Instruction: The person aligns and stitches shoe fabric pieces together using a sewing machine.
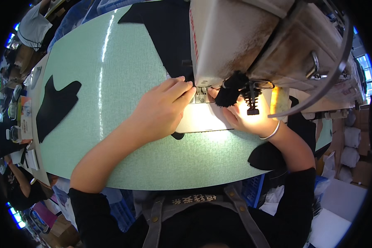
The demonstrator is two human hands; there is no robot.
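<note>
A pale, worn sewing machine [235,37] stands at the upper right, its presser foot [201,97] lit by a bright lamp. Black fabric [165,37] runs from the far edge of the table down to the needle area. My left hand [163,107] is just left of the foot, fingers bent and drawn together on the fabric's near end. On the other side, my right hand [250,113] reaches in with a finger stretched toward the foot and the thumb apart. A fluffy black part and a spring hide some of its fingers. Beneath both hands lies the white machine plate [206,118].
One cut black piece [56,107] lies flat at the table's left; another black piece [266,157] is by my right forearm. The green tabletop [124,82] curves around me. A grey curved bar [335,82] arches at the right. Another person's arm [20,177] shows far left.
</note>
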